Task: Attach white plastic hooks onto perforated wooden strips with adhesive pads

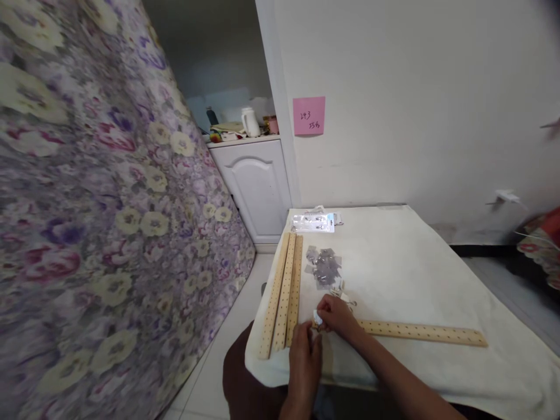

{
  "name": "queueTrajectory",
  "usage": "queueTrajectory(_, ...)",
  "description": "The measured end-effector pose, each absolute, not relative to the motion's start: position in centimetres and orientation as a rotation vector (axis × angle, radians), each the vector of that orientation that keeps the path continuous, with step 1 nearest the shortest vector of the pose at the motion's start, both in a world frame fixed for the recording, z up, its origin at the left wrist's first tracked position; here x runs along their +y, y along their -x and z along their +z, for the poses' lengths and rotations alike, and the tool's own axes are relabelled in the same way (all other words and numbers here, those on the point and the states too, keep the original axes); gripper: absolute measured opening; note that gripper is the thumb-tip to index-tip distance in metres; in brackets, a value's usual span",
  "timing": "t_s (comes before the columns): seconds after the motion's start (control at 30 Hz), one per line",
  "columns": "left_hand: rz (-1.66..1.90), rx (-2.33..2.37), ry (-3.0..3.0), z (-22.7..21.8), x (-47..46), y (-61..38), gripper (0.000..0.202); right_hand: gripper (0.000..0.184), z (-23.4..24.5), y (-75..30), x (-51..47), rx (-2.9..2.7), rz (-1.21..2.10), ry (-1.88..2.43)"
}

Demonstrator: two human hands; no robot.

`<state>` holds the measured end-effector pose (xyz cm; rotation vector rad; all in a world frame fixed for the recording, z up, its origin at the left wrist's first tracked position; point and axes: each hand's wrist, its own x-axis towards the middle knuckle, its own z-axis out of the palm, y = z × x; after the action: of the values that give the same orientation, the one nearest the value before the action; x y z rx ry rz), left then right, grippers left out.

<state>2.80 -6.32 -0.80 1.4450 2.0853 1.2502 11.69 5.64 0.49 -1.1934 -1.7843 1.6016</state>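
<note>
Apparently narrowed to a pinch, the fingers of the right hand point(335, 318) held a small pale packet point(318, 318); the left hand point(306, 350) met it from below, its grip impossible to tell. Both sat at the left end of a perforated wooden strip point(424, 333) whose long axis ran left to right along the near counter point(415, 268). Nothing looked fastened to it yet. Three more strips point(284, 291) lay side by side, pointing away, beside a pile of little bags point(324, 267) — seemingly untouched

pink sticky note point(308, 115), handwritten "243"
</note>
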Motion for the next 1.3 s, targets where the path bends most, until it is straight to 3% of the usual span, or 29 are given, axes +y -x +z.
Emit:
queueTrajectory(0.57, 1.200, 2.086, -1.439, -1.2, -5.4, -2.8, 0.016, 0.013, 0.0, -11.9, 6.4, -2.060, 1.308, 1.305)
queueTrajectory(0.8, 1.234, 2.091, -1.426, -1.8, -5.2, -2.7, 0.029, 0.014, 0.3, -11.9, 6.8, -2.142, 1.206, 1.323)
queueTrajectory(1.3, 1.231, 2.072, -1.539, -1.5, -5.2, -2.7, 0.026, 0.015, -0.4, -11.8, 7.0, -2.110, 1.312, 1.297)
